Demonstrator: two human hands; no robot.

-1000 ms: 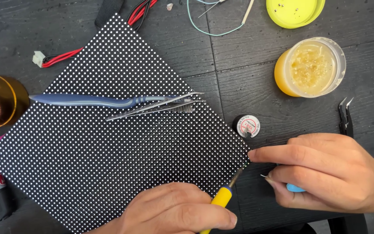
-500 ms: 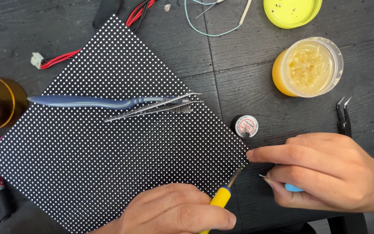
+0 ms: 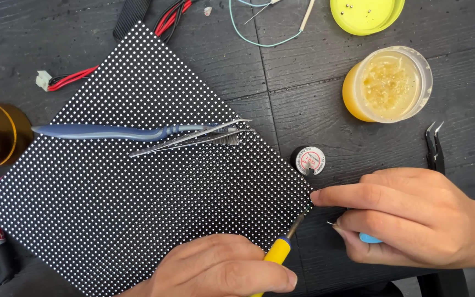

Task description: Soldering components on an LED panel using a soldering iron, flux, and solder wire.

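The dotted LED panel (image 3: 138,192) lies diagonally on the dark table (image 3: 303,77), its right corner pinned by the right hand (image 3: 413,220) – closed round something blue – while the left hand (image 3: 221,272) grips a yellow-handled soldering iron (image 3: 281,247) whose tip could slip and scorch neighbouring pixels.

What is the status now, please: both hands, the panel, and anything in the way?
Left hand grips yellow-handled soldering iron, tip at dotted LED panel corner. Right hand fingertip on that corner, holding blue-handled tool. Tweezers and brush lie on panel.
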